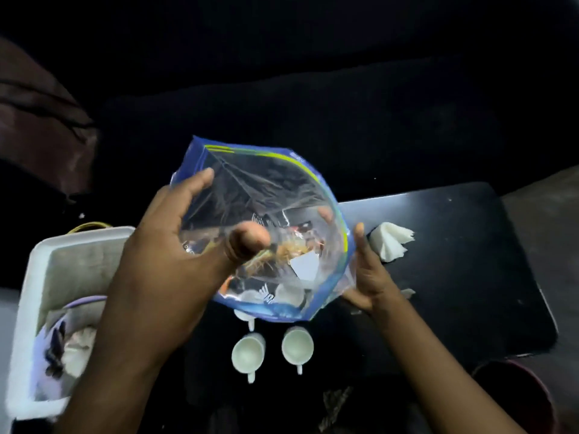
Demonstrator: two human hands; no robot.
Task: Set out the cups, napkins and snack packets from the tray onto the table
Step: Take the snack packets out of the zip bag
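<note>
I hold a clear snack packet point(269, 208) with blue and yellow-green edges up over the black table point(470, 277). My left hand point(175, 245) grips its left side, thumb pressed on the front. My right hand point(369, 277) holds its right edge, fingers behind the plastic. Two white cups point(247, 353) point(297, 344) stand on the table below the packet, handles toward me. A third cup point(247, 316) peeks out under the packet's lower edge. A folded white napkin point(391, 242) lies on the table to the right. The white tray point(40, 296) sits at the left.
Inside the tray lies another packet point(69, 339) with purple trim, partly hidden by my left arm. A dark red round object point(513, 399) stands at the lower right by the table's corner. A brown cushion point(37, 120) is at the far left. The background is very dark.
</note>
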